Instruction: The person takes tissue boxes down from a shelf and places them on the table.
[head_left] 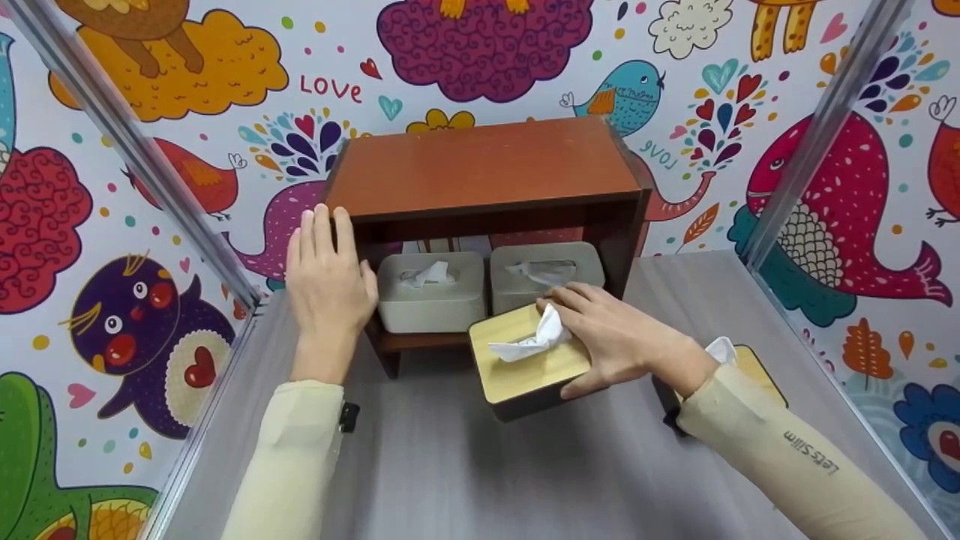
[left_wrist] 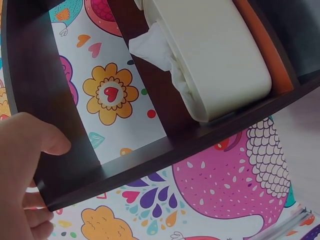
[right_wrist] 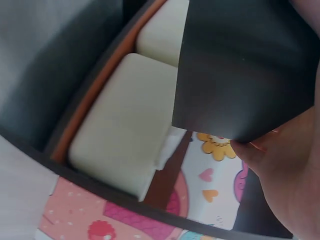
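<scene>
My right hand (head_left: 611, 330) grips a black tissue box (head_left: 525, 405) with a pale wooden lid, thumb on the near side and fingers at the far side. A white tissue (head_left: 534, 337) sticks up from its slot. The box is tilted in front of a brown wooden shelf (head_left: 487, 165); its dark side (right_wrist: 240, 70) fills much of the right wrist view. My left hand (head_left: 330, 281) holds the shelf's left side at the front edge, with the thumb (left_wrist: 52, 140) on the inner face and fingers outside. Two cream tissue boxes (head_left: 435, 311) (head_left: 546, 289) stand side by side in the shelf.
Another black tissue box with a wooden lid (head_left: 757, 375) stands on the grey table (head_left: 420, 465) at right, partly behind my right forearm. Cartoon-printed walls (head_left: 480, 45) and metal posts (head_left: 825, 127) surround the table.
</scene>
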